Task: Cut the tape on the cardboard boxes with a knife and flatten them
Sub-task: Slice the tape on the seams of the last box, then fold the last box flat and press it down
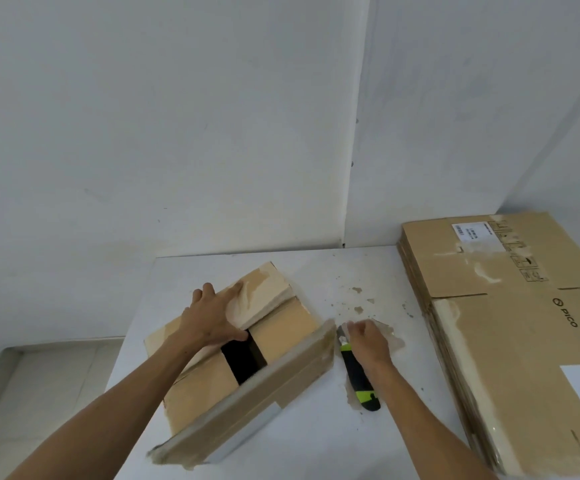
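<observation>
Box (267,344) sits mid-desk (316,441), top flaps parted, dark gap showing inside; near flap stands up along the front edge w/ torn tape residue. Left hand (212,317) flat on the far-left flap, fingers straight, pressing it down, not clamping. Right hand (368,341) curled over the front end of the knife (359,372), just right of the box; handle (black/green) lies on the desk, blade end hidden under fingers, so can't tell if blade is out. Stack of flattened boxes (510,334) at right, well apart.

Handling est.: single-wall cardboard, light, stiff across panels but folds easily at creases; will slide on the smooth desk unless pinned. Best hold: palm flat on a panel near a crease, or grip a flap edge. Tape scraps likely sticky. Knife: take by handle mid-body, keep the other hand off the cut line.
</observation>
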`<control>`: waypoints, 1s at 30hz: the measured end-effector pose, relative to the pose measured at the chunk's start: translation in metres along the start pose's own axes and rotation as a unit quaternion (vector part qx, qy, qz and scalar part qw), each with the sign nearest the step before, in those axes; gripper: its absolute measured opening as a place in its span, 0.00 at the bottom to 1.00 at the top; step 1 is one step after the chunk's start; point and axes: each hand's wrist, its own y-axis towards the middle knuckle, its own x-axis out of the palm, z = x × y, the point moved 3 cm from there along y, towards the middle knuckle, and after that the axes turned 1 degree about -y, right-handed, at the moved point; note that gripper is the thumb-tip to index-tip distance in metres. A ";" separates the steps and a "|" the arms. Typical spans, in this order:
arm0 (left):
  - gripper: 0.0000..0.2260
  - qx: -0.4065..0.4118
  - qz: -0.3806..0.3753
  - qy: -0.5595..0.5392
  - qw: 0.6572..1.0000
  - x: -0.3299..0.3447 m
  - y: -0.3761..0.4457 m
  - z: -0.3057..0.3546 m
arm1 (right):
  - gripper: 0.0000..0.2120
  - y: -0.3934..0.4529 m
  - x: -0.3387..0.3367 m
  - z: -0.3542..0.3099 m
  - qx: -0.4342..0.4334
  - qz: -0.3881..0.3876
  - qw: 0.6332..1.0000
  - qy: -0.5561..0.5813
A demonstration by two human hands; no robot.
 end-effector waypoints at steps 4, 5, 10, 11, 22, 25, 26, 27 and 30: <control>0.51 -0.060 0.021 -0.034 0.997 0.005 -0.004 0.009 | 0.36 -0.022 0.001 -0.036 0.015 -0.036 0.985 0.170; 0.51 -0.079 0.027 -0.049 0.995 0.005 -0.006 0.012 | 0.39 -0.031 -0.001 -0.051 0.009 -0.045 0.983 0.178; 0.47 -0.161 0.035 -0.137 0.977 -0.003 -0.015 0.016 | 0.48 -0.061 0.000 -0.107 -0.058 -0.101 0.989 0.090; 0.47 -0.165 0.026 -0.161 0.973 -0.006 -0.015 0.014 | 0.47 -0.062 0.002 -0.111 -0.066 -0.113 0.989 0.071; 0.09 -0.056 0.165 -0.224 0.959 -0.072 -0.033 -0.074 | 0.11 -0.051 -0.053 -0.103 -0.066 -0.125 0.990 -0.024; 0.22 -0.089 0.194 -0.044 0.976 -0.062 -0.036 -0.080 | 0.14 -0.032 -0.051 -0.096 -0.058 -0.090 0.993 -0.047; 0.28 -0.098 0.203 0.019 0.974 -0.052 -0.037 -0.079 | 0.14 -0.029 -0.049 -0.096 -0.057 -0.073 0.994 -0.064; 0.32 -0.088 0.218 0.080 0.969 -0.044 -0.038 -0.075 | 0.16 -0.027 -0.046 -0.098 -0.052 -0.059 0.993 -0.089; 0.29 0.043 0.185 0.160 0.969 -0.021 -0.043 -0.055 | 0.38 -0.022 -0.031 -0.095 -0.089 0.036 0.960 -0.262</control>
